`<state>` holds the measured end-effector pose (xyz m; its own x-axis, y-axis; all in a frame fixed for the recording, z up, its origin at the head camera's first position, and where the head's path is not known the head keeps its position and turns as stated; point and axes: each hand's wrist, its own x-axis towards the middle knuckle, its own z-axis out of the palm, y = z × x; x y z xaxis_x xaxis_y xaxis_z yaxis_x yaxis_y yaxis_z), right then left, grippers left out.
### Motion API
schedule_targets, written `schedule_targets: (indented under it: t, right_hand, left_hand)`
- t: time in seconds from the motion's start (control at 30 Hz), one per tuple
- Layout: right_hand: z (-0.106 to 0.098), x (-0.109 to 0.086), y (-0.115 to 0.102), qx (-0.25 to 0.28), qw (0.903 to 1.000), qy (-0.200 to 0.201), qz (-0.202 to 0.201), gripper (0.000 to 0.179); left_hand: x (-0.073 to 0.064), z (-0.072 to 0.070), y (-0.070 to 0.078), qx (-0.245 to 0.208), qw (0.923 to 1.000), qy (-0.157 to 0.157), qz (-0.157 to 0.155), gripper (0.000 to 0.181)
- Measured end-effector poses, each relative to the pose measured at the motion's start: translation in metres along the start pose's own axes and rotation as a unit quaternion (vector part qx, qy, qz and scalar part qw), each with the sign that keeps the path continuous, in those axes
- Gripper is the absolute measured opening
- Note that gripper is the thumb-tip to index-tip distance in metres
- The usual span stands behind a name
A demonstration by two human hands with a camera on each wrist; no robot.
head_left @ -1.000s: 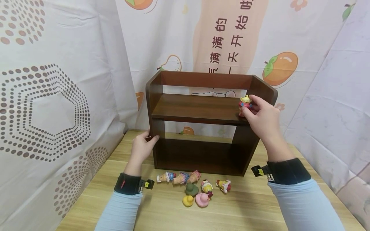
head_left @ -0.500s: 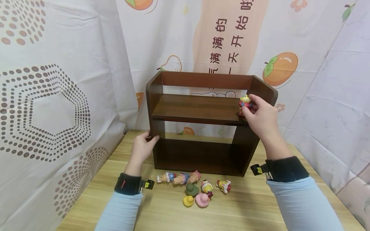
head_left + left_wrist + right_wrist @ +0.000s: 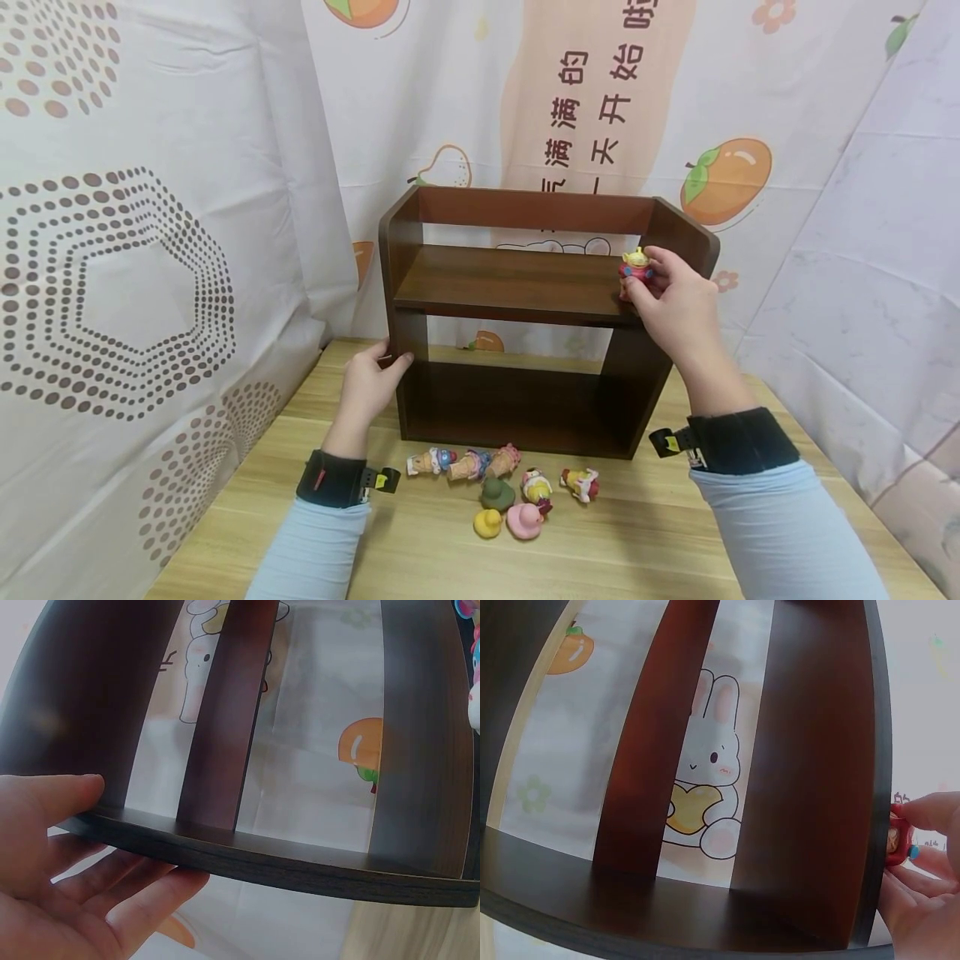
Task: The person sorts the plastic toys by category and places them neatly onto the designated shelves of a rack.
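Observation:
In the head view a dark brown two-tier wooden shelf (image 3: 517, 279) stands on the table. My left hand (image 3: 371, 375) grips its left side panel. Thumb inside and fingers outside, that grip on the panel (image 3: 315, 871) also shows in the left wrist view. At the right end of the upper board, my right hand (image 3: 681, 304) pinches a small toy figurine (image 3: 637, 264) with a yellow head and red body. The figurine's base is right at the board's front edge. In the right wrist view the figurine (image 3: 897, 841) is partly hidden behind the shelf's edge and fingers.
Before the shelf lie several ice-cream-cone toys (image 3: 468, 464), a green duck (image 3: 497, 493), a yellow duck (image 3: 487, 523), a pink duck (image 3: 524, 520) and two other small figurines, one at the right (image 3: 581, 483). A printed curtain (image 3: 465, 100) hangs behind.

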<state>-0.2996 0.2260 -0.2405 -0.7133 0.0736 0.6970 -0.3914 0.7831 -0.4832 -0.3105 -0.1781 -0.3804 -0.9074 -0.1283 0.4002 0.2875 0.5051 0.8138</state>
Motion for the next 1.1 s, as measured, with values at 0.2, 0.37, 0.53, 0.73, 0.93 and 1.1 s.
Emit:
schedule_targets:
  t: [0.2,0.37,0.53,0.73,0.93,1.1]
  right_hand:
    - [0.0000,-0.0011,-0.0006,0.000,1.0000,0.003,-0.002,0.046]
    - [0.0002,-0.0008,-0.0005,-0.001,1.0000,0.005,-0.003,0.046]
    - [0.0000,-0.0011,-0.0007,0.000,1.0000,0.005,-0.003,0.046]
    - [-0.0003,-0.0018,-0.0001,-0.002,1.0000,0.002,0.000,0.046]
    - [0.0001,-0.0013,0.0002,-0.002,1.0000,0.000,-0.002,0.046]
    - [-0.0002,-0.0012,0.0006,-0.003,1.0000,0.002,-0.003,0.046]
  left_hand:
    - [0.0002,0.0001,-0.0006,-0.001,1.0000,-0.001,0.005,0.039]
    - [0.0004,0.0001,-0.0013,0.001,1.0000,0.000,0.005,0.040]
    - [0.0004,0.0002,-0.0013,0.003,1.0000,0.001,0.003,0.043]
    - [0.0010,0.0006,-0.0014,0.010,1.0000,0.002,-0.001,0.043]
    - [0.0012,0.0008,-0.0016,0.009,1.0000,0.003,-0.001,0.042]
    - [0.0011,0.0008,-0.0019,0.009,0.9999,0.004,0.000,0.042]
